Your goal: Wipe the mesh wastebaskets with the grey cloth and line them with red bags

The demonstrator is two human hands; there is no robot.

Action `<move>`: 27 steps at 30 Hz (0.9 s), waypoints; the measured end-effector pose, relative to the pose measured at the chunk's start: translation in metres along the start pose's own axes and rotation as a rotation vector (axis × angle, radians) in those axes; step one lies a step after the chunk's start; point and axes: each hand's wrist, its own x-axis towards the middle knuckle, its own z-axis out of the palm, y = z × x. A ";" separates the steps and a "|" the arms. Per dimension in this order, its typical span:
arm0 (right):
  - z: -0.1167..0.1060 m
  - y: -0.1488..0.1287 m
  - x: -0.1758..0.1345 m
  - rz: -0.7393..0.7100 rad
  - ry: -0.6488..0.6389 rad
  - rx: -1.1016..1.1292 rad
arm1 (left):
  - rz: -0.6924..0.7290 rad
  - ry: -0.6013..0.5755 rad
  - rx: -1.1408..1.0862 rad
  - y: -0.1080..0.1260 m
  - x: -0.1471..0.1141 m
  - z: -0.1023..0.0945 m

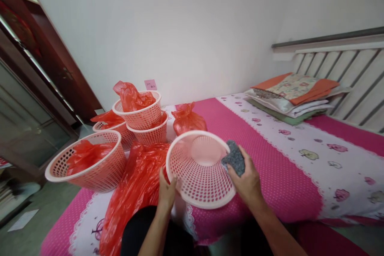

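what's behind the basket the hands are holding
A red bag and pink bedding show behind the basket, which covers the bag's bottom; the bag's contents are unclear.

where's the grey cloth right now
In the head view, the grey cloth is right of centre, in the right hand, held against the rim of the pink basket that the left hand steadies.
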 end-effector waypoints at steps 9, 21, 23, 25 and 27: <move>0.015 0.022 -0.070 -0.349 -0.146 -0.064 | 0.086 0.010 -0.005 0.035 -0.040 0.008; 0.006 0.021 -0.076 -0.275 -0.217 -0.024 | -0.426 -0.375 -0.583 0.049 -0.060 0.057; 0.008 0.021 -0.079 -0.251 -0.220 -0.011 | -0.428 -0.367 -0.605 0.056 -0.056 0.063; 0.010 0.021 -0.081 -0.223 -0.222 -0.002 | -0.421 -0.374 -0.603 0.063 -0.057 0.070; 0.011 0.019 -0.082 -0.204 -0.226 0.002 | -0.426 -0.401 -0.594 0.067 -0.061 0.077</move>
